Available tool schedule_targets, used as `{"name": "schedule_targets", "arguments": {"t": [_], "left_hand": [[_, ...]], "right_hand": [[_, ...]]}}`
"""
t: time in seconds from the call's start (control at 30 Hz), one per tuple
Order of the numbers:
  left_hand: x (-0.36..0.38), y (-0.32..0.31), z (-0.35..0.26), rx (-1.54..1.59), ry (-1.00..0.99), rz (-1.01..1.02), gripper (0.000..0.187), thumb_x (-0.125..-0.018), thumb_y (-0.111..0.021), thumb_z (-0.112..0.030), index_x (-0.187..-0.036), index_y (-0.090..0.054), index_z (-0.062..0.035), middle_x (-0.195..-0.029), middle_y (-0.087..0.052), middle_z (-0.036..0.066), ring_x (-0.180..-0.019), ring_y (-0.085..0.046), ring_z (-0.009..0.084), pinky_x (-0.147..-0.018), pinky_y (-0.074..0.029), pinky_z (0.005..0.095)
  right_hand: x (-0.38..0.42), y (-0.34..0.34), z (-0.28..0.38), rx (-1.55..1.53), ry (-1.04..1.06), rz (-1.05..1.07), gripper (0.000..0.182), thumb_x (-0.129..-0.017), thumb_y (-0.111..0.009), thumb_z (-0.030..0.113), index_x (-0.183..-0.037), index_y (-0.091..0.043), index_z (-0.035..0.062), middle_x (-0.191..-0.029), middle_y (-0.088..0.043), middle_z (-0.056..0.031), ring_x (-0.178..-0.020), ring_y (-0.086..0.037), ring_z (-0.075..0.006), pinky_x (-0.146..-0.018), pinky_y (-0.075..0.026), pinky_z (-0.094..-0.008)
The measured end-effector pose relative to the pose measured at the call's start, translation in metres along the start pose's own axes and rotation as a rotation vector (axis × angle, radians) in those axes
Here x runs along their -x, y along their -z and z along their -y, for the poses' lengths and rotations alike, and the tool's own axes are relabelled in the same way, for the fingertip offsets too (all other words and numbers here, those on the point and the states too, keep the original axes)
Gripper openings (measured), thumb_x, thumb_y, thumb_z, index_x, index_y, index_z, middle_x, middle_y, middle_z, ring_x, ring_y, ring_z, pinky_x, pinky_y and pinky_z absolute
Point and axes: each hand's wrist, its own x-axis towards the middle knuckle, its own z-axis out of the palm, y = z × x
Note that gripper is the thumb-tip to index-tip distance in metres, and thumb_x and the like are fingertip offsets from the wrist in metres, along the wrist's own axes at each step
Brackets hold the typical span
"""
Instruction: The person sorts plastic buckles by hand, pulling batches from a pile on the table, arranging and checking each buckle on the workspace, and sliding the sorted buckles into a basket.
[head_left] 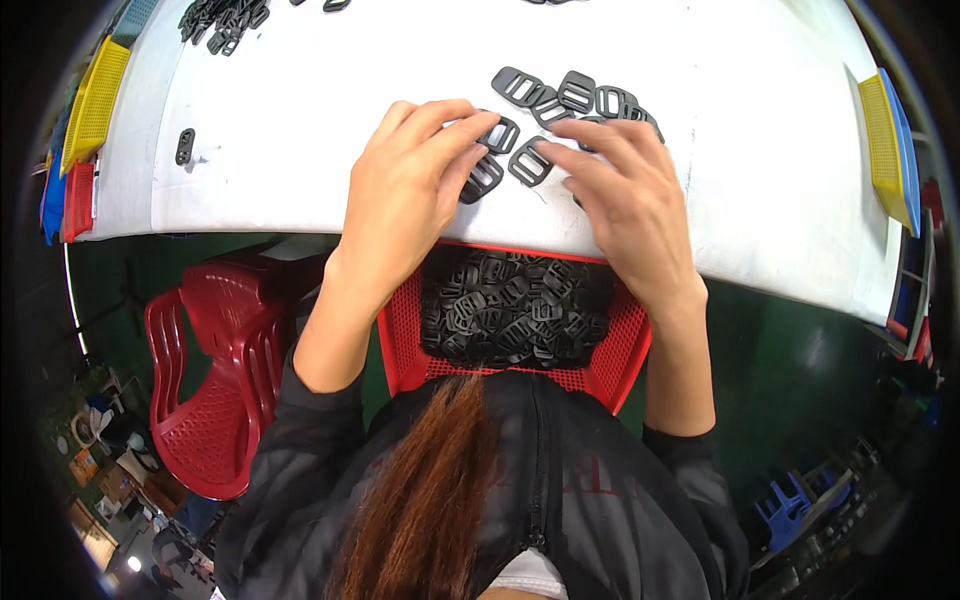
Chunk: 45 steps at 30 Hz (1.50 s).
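Observation:
My left hand (408,178) is over the white table, its thumb and fingertips closed at the edge of a black plastic buckle (501,134). Just below that one, another black buckle (482,181) lies partly under my left fingers. My right hand (630,190) has its fingers apart, with the index fingertip at the top of a single buckle (531,162) lying on the table. Behind my right fingers is a loose group of buckles (577,92), some overlapping and partly hidden by the hand.
A red basket (398,345) full of black buckles sits below the table edge (800,230). More buckles (225,22) are heaped at the far left; a small black part (185,146) lies nearer. Yellow baskets (97,100) stand at both sides. A red chair (215,400) is at lower left.

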Motion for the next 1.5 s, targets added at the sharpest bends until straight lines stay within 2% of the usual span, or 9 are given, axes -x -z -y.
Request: {"name": "schedule_targets", "arguments": {"t": [0.27, 0.37, 0.57, 0.73, 0.87, 0.97, 1.1, 1.23, 1.5], "left_hand": [[-0.007, -0.005, 0.013, 0.004, -0.07, 0.008, 0.025, -0.078, -0.073, -0.01, -0.103, -0.073, -0.0088, -0.097, -0.07, 0.001, -0.086, -0.06, 0.0212, -0.075, -0.052, 0.0338], [-0.004, 0.004, 0.009, 0.208, 0.165, 0.143, 0.024, -0.077, -0.074, -0.013, -0.101, -0.073, -0.0095, -0.091, -0.07, 0.001, -0.083, -0.06, 0.0206, -0.073, -0.052, 0.0336], [-0.029, -0.019, 0.019, -0.038, -0.163, -0.126, 0.023, -0.077, -0.074, -0.014, -0.1, -0.074, -0.0107, -0.1, -0.069, 0.002, -0.09, -0.059, 0.0228, -0.076, -0.051, 0.0329], [-0.047, -0.031, 0.031, -0.045, -0.215, -0.057, 0.024, -0.081, -0.071, -0.01, -0.105, -0.073, -0.0083, -0.101, -0.07, 0.005, -0.087, -0.061, 0.0226, -0.079, -0.052, 0.0327], [-0.042, -0.018, 0.033, 0.24, 0.088, -0.08, 0.018, -0.087, -0.069, -0.011, -0.104, -0.074, -0.0064, -0.091, -0.07, 0.012, -0.073, -0.064, 0.0197, -0.071, -0.052, 0.0308], [-0.041, -0.013, 0.033, -0.003, 0.12, -0.065, 0.02, -0.086, -0.07, -0.011, -0.105, -0.074, -0.0071, -0.094, -0.07, 0.01, -0.08, -0.065, 0.0201, -0.073, -0.051, 0.0305], [-0.043, -0.016, 0.024, -0.037, -0.048, -0.175, 0.023, -0.082, -0.073, -0.011, -0.105, -0.074, -0.0084, -0.1, -0.069, 0.006, -0.09, -0.063, 0.022, -0.077, -0.051, 0.0316], [-0.05, -0.033, -0.001, 0.006, -0.222, -0.058, 0.024, -0.08, -0.073, -0.011, -0.104, -0.074, -0.0107, -0.102, -0.069, 0.005, -0.091, -0.061, 0.0228, -0.079, -0.052, 0.0334], [-0.07, -0.048, 0.004, 0.195, -0.035, 0.048, 0.023, -0.087, -0.068, -0.013, -0.109, -0.072, -0.0085, -0.094, -0.071, 0.008, -0.079, -0.063, 0.0219, -0.074, -0.051, 0.0331]], "right_hand": [[-0.003, -0.016, 0.002, 0.05, 0.099, -0.039, 0.021, -0.081, -0.062, 0.011, -0.1, -0.072, 0.0113, -0.1, -0.068, -0.0003, -0.092, -0.058, -0.0183, -0.079, -0.041, -0.0334], [0.0, -0.007, 0.009, -0.062, -0.016, -0.006, 0.021, -0.078, -0.067, 0.01, -0.099, -0.071, 0.0119, -0.094, -0.066, -0.0005, -0.087, -0.057, -0.018, -0.074, -0.039, -0.0342], [-0.017, -0.014, -0.005, 0.192, 0.017, -0.148, 0.019, -0.077, -0.068, 0.009, -0.095, -0.071, 0.0124, -0.093, -0.06, 0.0021, -0.087, -0.055, -0.0178, -0.072, -0.038, -0.034], [-0.024, -0.025, -0.016, 0.233, 0.059, -0.238, 0.013, -0.078, -0.069, 0.012, -0.091, -0.071, 0.0123, -0.09, -0.061, 0.0018, -0.085, -0.056, -0.0181, -0.072, -0.039, -0.0338], [-0.031, -0.016, -0.007, -0.225, -0.22, -0.158, 0.01, -0.084, -0.069, 0.017, -0.09, -0.073, 0.0096, -0.085, -0.068, -0.0041, -0.083, -0.062, -0.0235, -0.073, -0.043, -0.0353], [-0.041, -0.02, -0.013, -0.165, -0.198, -0.025, 0.012, -0.083, -0.07, 0.015, -0.093, -0.075, 0.0089, -0.089, -0.069, -0.0054, -0.085, -0.063, -0.026, -0.077, -0.046, -0.0368], [-0.047, 0.004, -0.045, -0.228, -0.275, -0.236, 0.013, -0.085, -0.068, 0.013, -0.094, -0.075, 0.0076, -0.09, -0.068, -0.0081, -0.086, -0.064, -0.0261, -0.078, -0.05, -0.0354], [-0.033, 0.029, -0.054, -0.148, -0.396, -0.037, 0.018, -0.082, -0.072, 0.017, -0.097, -0.075, 0.0079, -0.094, -0.068, -0.0076, -0.087, -0.064, -0.0258, -0.079, -0.05, -0.0353], [-0.016, 0.019, -0.049, 0.014, -0.361, -0.078, 0.018, -0.083, -0.072, 0.022, -0.094, -0.075, 0.0073, -0.089, -0.069, -0.0076, -0.083, -0.065, -0.0263, -0.075, -0.052, -0.037]]}}
